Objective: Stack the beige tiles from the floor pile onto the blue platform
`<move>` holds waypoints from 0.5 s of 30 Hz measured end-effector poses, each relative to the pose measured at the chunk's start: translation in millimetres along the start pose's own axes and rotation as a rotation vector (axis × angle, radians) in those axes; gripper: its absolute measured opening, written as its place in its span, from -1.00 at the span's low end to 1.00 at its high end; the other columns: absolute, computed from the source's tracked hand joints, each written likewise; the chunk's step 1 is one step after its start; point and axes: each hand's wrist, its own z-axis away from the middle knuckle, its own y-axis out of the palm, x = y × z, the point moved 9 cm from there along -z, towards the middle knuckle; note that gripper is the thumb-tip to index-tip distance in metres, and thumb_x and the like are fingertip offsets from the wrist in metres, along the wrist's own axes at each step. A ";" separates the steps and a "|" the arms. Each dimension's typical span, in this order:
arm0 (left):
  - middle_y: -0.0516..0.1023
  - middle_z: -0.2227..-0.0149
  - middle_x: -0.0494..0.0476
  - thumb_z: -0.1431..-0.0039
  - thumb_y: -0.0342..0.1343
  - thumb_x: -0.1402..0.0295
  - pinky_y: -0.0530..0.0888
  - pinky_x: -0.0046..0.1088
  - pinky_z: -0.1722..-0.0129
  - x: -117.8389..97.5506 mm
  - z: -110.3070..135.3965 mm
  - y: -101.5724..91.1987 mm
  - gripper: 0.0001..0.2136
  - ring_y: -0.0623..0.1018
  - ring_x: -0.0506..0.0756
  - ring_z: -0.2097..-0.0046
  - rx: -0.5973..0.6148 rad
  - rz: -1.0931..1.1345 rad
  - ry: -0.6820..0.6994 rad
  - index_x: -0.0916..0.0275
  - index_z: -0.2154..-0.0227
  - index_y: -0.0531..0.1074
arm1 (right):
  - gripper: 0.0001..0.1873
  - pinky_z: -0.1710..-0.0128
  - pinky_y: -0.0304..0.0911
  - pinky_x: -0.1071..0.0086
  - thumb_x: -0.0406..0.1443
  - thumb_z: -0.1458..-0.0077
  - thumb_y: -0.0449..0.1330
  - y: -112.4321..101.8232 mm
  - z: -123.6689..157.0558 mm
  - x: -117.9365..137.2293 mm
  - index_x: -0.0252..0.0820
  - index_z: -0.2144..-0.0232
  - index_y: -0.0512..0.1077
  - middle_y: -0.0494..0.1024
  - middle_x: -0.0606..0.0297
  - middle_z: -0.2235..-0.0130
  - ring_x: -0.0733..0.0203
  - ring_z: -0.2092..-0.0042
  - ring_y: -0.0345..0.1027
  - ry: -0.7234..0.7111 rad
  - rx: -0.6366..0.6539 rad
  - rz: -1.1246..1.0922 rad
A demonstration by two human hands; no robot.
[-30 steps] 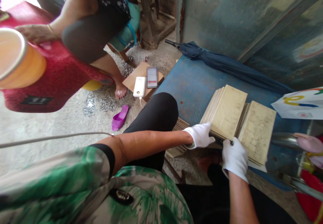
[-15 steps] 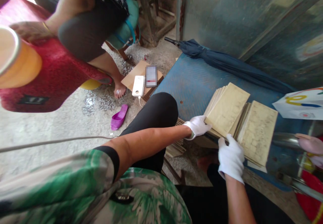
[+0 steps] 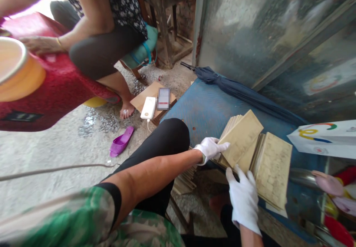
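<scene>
Two stacks of thin tan rectangular boards lie side by side on a blue bench. The top board [image 3: 244, 135] of the left stack sits askew, its left corner raised a little. My left hand [image 3: 210, 149], in a white glove, grips that corner with the thumb on top. At the near edge of the same stack, my white-gloved right hand [image 3: 243, 195] has its fingers apart, the fingertips touching or very close to the boards. The right stack [image 3: 274, 169] has dark smudges on its top face, and a pale sheet shows beneath it.
A folded umbrella [image 3: 236, 91] lies along the back of the blue bench [image 3: 180, 108]. A white bag [image 3: 325, 139] and a metal cup [image 3: 302, 179] stand right. A white power bank [image 3: 148, 108] and phone rest on a cardboard box. Another person sits at left beside an orange bucket [image 3: 30, 78].
The view has shifted. The top board on the left stack has turned slightly and its left corner lifted, with my left thumb now over it. My right hand's fingers have spread.
</scene>
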 end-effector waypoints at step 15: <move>0.45 0.52 -0.01 -0.10 0.30 0.25 0.26 -0.59 0.52 -10.2 34.2 9.0 -0.78 0.34 -0.10 0.52 0.178 0.072 -0.017 0.35 0.40 0.54 | -0.24 -0.10 0.23 0.09 0.25 -0.14 -0.03 -47.4 -2.0 -30.9 -0.24 0.02 0.46 0.51 0.02 0.03 -0.08 -0.08 0.33 0.301 -0.117 -0.317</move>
